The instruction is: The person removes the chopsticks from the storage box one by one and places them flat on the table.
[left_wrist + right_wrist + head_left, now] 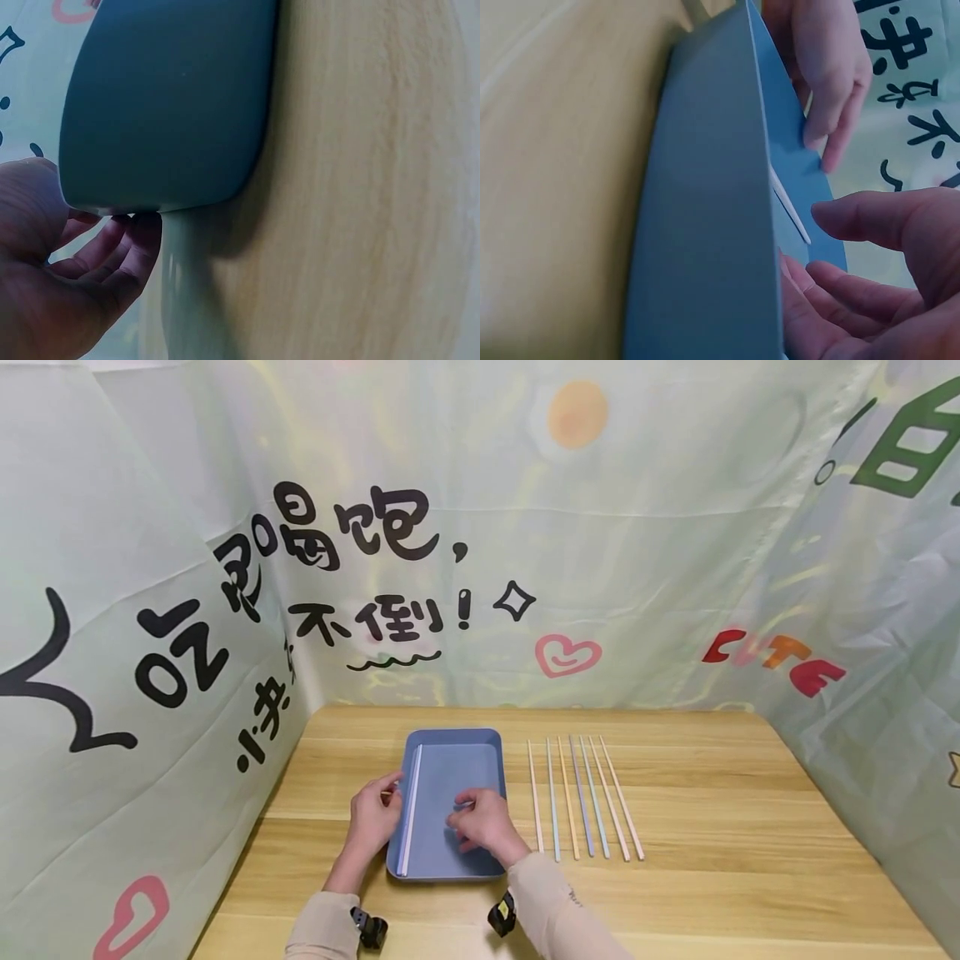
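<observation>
A blue rectangular tray (457,764) lies on the table, with a pair of pale chopsticks (411,810) side by side along its left wall. At the left rim is my left hand (374,811); the left wrist view shows its curled fingers (139,251) touching the tray's edge, the thumb mostly hidden. My right hand (483,820) hovers over the tray's right half. In the right wrist view its thumb (862,216) and fingers are apart, loosely bent, with nothing visible between them. One white chopstick end (791,206) shows beyond the near wall.
Right of the tray, several chopsticks (576,797) in pink, blue, orange and purple lie spaced in a row on the wooden table (720,827). Printed fabric walls (645,568) surround the table at the back and both sides.
</observation>
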{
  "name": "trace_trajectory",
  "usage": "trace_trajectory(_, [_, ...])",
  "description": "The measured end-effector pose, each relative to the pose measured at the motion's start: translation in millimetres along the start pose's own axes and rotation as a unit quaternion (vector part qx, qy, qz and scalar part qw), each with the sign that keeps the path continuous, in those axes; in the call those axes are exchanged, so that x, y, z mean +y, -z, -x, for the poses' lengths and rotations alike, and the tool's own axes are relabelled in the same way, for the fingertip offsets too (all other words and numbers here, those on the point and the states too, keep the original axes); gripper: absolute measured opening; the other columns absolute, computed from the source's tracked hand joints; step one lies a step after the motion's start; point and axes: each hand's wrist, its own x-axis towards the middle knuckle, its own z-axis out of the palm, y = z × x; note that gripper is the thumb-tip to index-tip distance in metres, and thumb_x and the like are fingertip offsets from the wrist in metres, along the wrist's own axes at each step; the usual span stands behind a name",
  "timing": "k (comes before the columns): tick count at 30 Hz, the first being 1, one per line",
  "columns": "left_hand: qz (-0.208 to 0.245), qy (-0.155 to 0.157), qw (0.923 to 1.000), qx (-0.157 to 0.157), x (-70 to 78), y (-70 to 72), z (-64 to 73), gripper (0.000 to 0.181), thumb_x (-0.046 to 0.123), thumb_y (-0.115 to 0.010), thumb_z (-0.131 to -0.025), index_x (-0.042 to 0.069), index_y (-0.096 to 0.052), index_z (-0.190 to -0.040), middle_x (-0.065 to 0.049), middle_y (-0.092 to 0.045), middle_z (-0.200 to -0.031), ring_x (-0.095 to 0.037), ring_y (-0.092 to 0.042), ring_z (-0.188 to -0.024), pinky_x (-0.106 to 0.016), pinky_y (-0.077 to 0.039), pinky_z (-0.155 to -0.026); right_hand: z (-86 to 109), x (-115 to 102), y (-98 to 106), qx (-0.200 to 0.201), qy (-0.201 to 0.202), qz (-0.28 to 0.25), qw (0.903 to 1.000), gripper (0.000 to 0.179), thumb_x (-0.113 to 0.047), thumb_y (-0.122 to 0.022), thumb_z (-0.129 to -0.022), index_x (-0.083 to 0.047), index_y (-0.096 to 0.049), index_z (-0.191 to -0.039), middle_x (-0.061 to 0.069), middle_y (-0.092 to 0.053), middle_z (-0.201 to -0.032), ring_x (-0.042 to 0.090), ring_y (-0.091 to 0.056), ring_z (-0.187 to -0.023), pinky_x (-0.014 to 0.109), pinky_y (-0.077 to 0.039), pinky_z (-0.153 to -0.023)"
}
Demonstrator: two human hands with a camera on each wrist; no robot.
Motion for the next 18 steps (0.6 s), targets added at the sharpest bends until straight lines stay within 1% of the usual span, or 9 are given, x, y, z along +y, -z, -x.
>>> trace_trajectory(5, [0.000,0.004,1.0000,-0.001,0.4,-0.2,-0.4,0.036,-0.002,-0.062,-0.097,-0.001,-0.071,-0.132,-0.019,-0.072,-0.107,-0.031,-0.072,-0.096,-0.037,-0.061,-0.081,1.4,0.2,-10.1,-0.007,0.003,-0.013,0.9999,0.041,0.004,-0.071,-0.084,0.016,-0.065,-0.123,0.012,-0.073,-0.080,0.025,-0.072,-0.066,0.041,-0.063,-0.057])
trace_trajectory(12, [0.003,0.010,0.9999,-0.006,0.7,-0.4,-0.8,0.036,-0.001,-0.062,-0.098,0.000,-0.071,-0.133,-0.018,-0.072,-0.107,-0.030,-0.072,-0.097,-0.037,-0.061,-0.081,2.4,-3.6,-21.1,-0.007,0.003,-0.010,0.9999,0.042,0.003,-0.071,-0.083,0.015,-0.066,-0.123,0.011,-0.073,-0.079,0.031,-0.076,-0.069,0.041,-0.063,-0.056])
trace_trajectory(18, [0.004,0.000,1.0000,0.001,-1.5,-0.7,-0.7,0.036,-0.002,-0.062,-0.096,-0.001,-0.072,-0.131,-0.018,-0.072,-0.106,-0.030,-0.072,-0.094,-0.037,-0.061,-0.080,0.3,-3.8,-28.7,-0.016,0.003,-0.001,0.9999,0.045,0.001,-0.071,-0.083,0.014,-0.066,-0.126,0.009,-0.074,-0.079,0.028,-0.076,-0.069,0.039,-0.063,-0.056])
